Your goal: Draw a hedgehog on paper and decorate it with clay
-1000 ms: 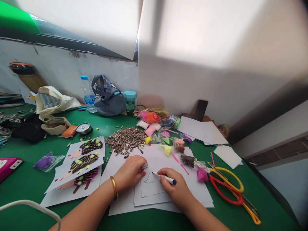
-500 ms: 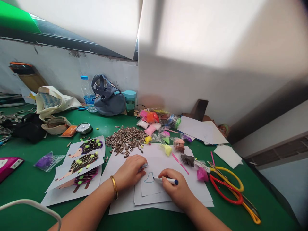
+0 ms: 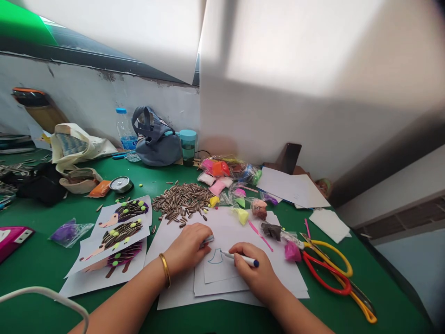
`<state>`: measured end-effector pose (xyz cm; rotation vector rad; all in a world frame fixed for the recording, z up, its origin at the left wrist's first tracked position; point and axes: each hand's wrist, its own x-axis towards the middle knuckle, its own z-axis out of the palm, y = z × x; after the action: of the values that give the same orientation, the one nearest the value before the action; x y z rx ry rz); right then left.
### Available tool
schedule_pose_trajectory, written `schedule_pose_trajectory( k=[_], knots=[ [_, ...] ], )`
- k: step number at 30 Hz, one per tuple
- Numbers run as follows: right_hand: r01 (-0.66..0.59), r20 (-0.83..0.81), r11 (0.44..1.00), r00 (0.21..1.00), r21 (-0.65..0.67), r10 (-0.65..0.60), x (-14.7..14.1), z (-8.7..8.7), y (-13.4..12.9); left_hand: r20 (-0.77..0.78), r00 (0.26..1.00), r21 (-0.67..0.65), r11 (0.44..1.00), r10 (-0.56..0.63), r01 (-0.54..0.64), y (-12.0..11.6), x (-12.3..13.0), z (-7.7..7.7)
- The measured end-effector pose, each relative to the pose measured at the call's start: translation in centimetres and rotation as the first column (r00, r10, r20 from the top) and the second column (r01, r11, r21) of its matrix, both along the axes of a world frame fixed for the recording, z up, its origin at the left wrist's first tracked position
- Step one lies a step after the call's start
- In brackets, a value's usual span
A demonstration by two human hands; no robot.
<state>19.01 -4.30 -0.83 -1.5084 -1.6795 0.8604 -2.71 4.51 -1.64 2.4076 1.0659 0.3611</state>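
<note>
My right hand [image 3: 252, 269] grips a white marker [image 3: 245, 258] with a dark blue end. Its tip touches a small sheet of paper [image 3: 222, 273], at the upper right of a blue outline [image 3: 215, 256] with a curved bottom edge. My left hand [image 3: 190, 246], a gold bangle at its wrist, rests at the upper left of this sheet. Its fingers are curled around a small greyish thing [image 3: 208, 240] whose kind I cannot make out. Larger white sheets [image 3: 174, 297] lie underneath.
Sunflower seeds [image 3: 184, 197] are heaped beyond my left hand. Seed-covered hedgehog pictures [image 3: 123, 232] lie to the left. Bagged coloured clay [image 3: 219, 171] sits at the back, with more lumps nearer. Scissors [image 3: 342, 262] with red and yellow handles lie right. A white cable [image 3: 52, 294] crosses the lower left.
The marker tip has moved slightly up and left, to the top of the outline's right side. My left hand stays in place.
</note>
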Motion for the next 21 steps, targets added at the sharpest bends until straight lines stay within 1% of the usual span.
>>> schedule_pose_trajectory(
  k=[4, 8, 16, 21],
  knots=[
    [-0.072, 0.048, 0.996, 0.996, 0.047, 0.07, -0.3, -0.5, 0.1, 0.011, 1.0, 0.01, 1.0, -0.003, 0.003, 0.1, -0.1, -0.2],
    [-0.096, 0.066, 0.994, 0.994, 0.056, 0.092, -0.4, -0.7, 0.2, 0.01, 1.0, 0.02, 1.0, -0.007, 0.007, 0.1, -0.1, -0.3],
    [-0.064, 0.066, 0.998, 0.996, 0.029, 0.062, -0.4, -0.9, 0.3, 0.017, 1.0, 0.014, 1.0, 0.0, 0.0, 0.1, 0.0, -0.3],
    [-0.016, 0.052, 1.0, 0.999, 0.018, 0.015, -0.2, -1.1, 0.3, 0.017, 1.0, 0.018, 1.0, -0.003, 0.003, 0.0, 0.0, -0.1]
  ],
)
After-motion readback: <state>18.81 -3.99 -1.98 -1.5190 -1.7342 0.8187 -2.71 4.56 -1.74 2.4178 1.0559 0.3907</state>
